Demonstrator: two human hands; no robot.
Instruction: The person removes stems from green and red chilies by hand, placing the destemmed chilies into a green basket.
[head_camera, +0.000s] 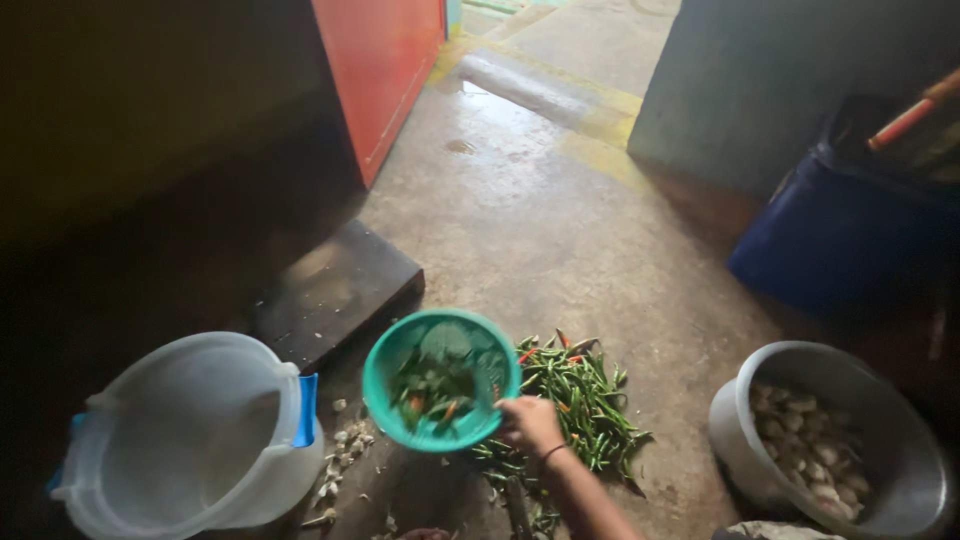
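Note:
My right hand (531, 424) grips the near right rim of a round green plastic strainer (392, 352), holding it just above the floor. Inside the strainer lie green chillies (435, 388) with a few orange ones among them. Right beside it, a pile of green chilli peppers (585, 395) with some red ones is spread on the wet concrete floor. My forearm comes up from the bottom edge. My left hand is not visible.
A translucent white bucket (190, 440) with a blue handle mount stands at lower left, pale peel scraps (345, 450) next to it. A metal pot (745, 400) of garlic cloves sits at lower right. A dark slab (340, 290), a blue tub (850, 235) and a red door (385, 70) lie beyond.

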